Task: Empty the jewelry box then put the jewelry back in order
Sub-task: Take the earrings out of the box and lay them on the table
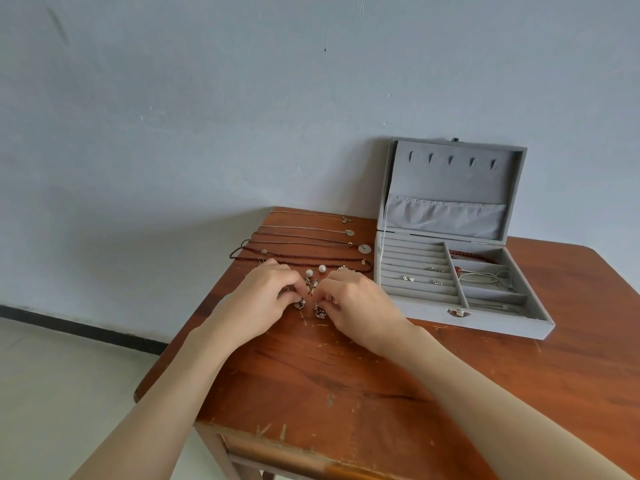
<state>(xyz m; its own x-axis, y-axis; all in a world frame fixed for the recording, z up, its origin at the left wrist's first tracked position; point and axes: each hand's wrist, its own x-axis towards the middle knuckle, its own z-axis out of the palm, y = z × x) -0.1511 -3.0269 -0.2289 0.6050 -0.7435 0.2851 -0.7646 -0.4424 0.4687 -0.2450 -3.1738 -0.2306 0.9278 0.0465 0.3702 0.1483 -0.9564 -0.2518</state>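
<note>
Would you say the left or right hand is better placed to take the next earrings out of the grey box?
Probably the right hand: it lies nearer the open jewelry box, whose remaining studs sit on its side.

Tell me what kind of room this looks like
Probably a plain room in a home, though that is a guess. A worn wooden table stands against a bare painted wall, with a pale floor and dark baseboard. An open grey jewelry box suggests a personal, domestic setting.

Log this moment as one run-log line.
phase: emptying | left hand: pinches earring | right hand: pinches its mate | jewelry box: open, part-filled
</note>
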